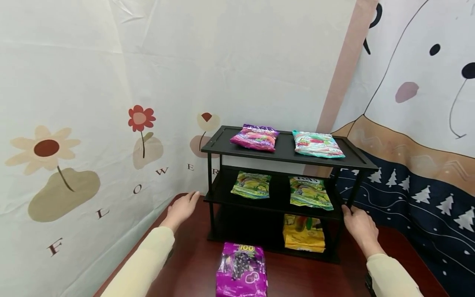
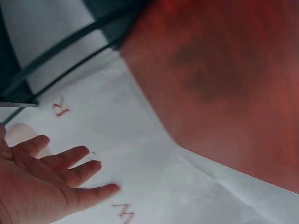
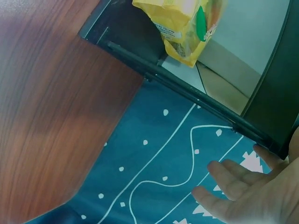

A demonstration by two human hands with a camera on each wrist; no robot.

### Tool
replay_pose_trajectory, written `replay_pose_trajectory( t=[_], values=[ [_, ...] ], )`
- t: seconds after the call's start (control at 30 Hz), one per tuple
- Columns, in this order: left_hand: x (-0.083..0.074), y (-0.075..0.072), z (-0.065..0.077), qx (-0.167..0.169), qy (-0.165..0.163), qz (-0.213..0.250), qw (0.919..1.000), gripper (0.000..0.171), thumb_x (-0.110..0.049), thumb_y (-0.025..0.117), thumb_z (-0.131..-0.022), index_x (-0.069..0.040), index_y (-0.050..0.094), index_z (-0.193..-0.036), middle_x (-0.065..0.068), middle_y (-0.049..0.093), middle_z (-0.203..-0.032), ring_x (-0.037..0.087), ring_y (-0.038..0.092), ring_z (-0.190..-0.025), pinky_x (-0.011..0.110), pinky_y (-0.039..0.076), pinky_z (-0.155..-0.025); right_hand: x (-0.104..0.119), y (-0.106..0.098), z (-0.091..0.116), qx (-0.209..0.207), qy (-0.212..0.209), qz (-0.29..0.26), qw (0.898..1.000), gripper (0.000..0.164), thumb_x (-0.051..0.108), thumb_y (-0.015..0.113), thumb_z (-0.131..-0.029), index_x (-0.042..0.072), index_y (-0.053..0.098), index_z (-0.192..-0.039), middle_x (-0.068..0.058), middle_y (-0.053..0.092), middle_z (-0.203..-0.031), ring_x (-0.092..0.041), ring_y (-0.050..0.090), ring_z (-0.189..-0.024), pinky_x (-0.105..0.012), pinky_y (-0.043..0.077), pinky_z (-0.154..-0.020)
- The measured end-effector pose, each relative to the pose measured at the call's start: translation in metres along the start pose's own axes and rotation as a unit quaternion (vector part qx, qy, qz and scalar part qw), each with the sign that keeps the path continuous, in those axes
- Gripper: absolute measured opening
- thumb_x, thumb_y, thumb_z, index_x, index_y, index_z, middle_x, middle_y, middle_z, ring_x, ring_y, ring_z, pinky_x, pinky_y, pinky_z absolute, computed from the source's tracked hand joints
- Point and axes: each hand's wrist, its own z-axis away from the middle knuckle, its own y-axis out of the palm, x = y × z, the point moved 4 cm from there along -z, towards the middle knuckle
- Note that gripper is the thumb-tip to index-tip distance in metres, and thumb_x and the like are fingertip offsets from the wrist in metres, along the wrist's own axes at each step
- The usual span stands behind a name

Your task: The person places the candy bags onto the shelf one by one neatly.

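A black three-tier shelf (image 1: 274, 202) stands on the table. My left hand (image 1: 182, 211) is beside its left side, fingers stretched out and holding nothing; the left wrist view shows those fingers (image 2: 77, 175) spread apart. At the right side, my right hand (image 1: 360, 226) touches the shelf at the middle tier's front corner, its fingers (image 3: 231, 184) extended loosely in the right wrist view. On the top tier lie a purple-pink candy bag (image 1: 256, 137) and a teal-white one (image 1: 318, 144). Two green-yellow bags (image 1: 252, 185) (image 1: 310, 192) lie on the middle tier. A yellow bag (image 1: 304, 234) sits at the bottom right.
In front of the shelf, a purple bag with a grape picture (image 1: 242, 270) lies on the dark red-brown table (image 1: 297, 280). A white flower-printed cloth (image 1: 92, 103) hangs behind and at left, and a bear-and-tree-printed cloth (image 1: 419, 198) at right.
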Motion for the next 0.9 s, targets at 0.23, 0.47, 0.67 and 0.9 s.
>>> replay_pose_trajectory(
  t=[0.23, 0.47, 0.67, 0.9],
  values=[
    [0.038, 0.015, 0.025, 0.015, -0.022, -0.063, 0.9977, 0.072, -0.050, 0.033, -0.106, 0.004, 0.029, -0.153, 0.031, 0.045, -0.144, 0.052, 0.045, -0.127, 0.068, 0.040, -0.092, 0.001, 0.002, -0.001, 0.001, 0.003, -0.001, 1.000, 0.057, 0.051, 0.029, -0.105, 0.003, 0.057, -0.094, -0.017, 0.052, -0.079, -0.037, 0.055, -0.078, -0.046, 0.037, -0.063],
    [0.037, 0.041, 0.046, 0.026, -0.009, -0.113, 0.9932, 0.074, -0.058, 0.042, -0.101, 0.005, 0.054, -0.138, 0.028, 0.058, -0.132, 0.050, 0.053, -0.119, 0.066, 0.045, -0.088, 0.000, 0.002, 0.000, 0.002, 0.002, -0.005, 1.000, 0.059, 0.051, 0.029, -0.105, 0.000, 0.059, -0.104, -0.017, 0.055, -0.082, -0.039, 0.055, -0.082, -0.047, 0.038, -0.065],
    [0.027, 0.066, 0.059, 0.064, 0.015, -0.105, 0.9923, 0.067, -0.060, 0.048, -0.097, 0.000, 0.073, -0.115, 0.018, 0.070, -0.114, 0.040, 0.064, -0.107, 0.060, 0.049, -0.085, -0.001, 0.000, 0.001, -0.001, 0.001, -0.002, 1.000, 0.057, 0.051, 0.029, -0.105, 0.003, 0.057, -0.093, -0.013, 0.049, -0.075, -0.034, 0.053, -0.075, -0.043, 0.035, -0.061],
    [0.004, 0.087, 0.076, 0.100, 0.028, -0.089, 0.9906, 0.056, -0.058, 0.052, -0.096, -0.008, 0.071, -0.078, 0.004, 0.061, -0.070, 0.019, 0.056, -0.066, 0.043, 0.047, -0.063, 0.000, 0.000, 0.002, 0.000, 0.000, -0.002, 1.000, 0.058, 0.050, 0.029, -0.106, 0.001, 0.059, -0.101, -0.013, 0.050, -0.076, -0.034, 0.053, -0.076, -0.044, 0.036, -0.063]
  ],
)
